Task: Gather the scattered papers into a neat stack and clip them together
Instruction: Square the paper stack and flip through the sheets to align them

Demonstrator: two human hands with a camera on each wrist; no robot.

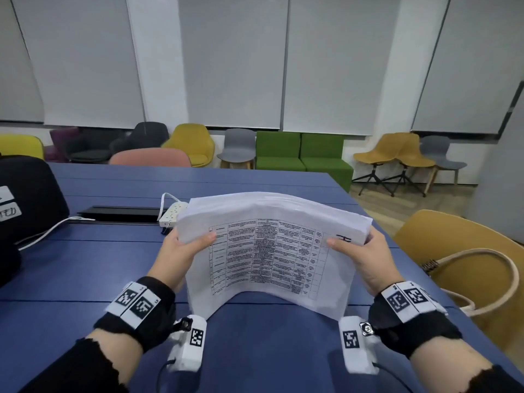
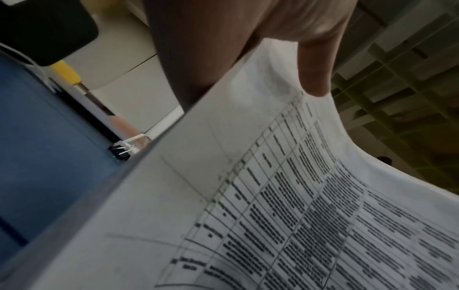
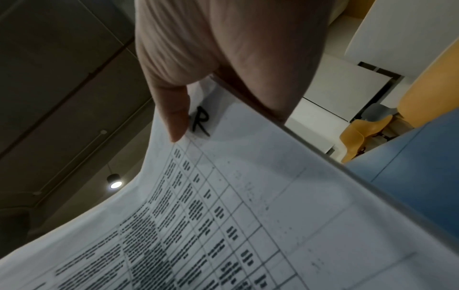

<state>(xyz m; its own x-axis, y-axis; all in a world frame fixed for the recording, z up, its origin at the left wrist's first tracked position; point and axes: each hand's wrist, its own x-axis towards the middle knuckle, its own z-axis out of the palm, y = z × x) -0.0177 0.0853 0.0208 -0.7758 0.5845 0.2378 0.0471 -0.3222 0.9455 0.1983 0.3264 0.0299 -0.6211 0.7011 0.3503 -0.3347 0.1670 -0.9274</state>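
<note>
Several papers [image 1: 272, 251] are held as one bowed stack above the blue table [image 1: 113, 265] at the centre of the head view, printed grid facing up. Each side edge is pinched, thumb on top, by the left hand [image 1: 181, 251] and the right hand [image 1: 368, 259]. Toward the frame's left, a small black clip [image 1: 166, 230] is seen beside a white power strip [image 1: 173, 212].

Fingers of left hand [image 1: 181, 248] and right hand [image 1: 365, 256] lying hidden behind paper stack [image 1: 272, 245]; only thumbs showing on front sheet. Table print on stack blurring, unreadable in every view. Binder clip [image 2: 121, 151] near desk's far edge sitting half covered by stack's edge. Black bag [image 1: 25, 199] at desk's left edge running out of frame.
</note>
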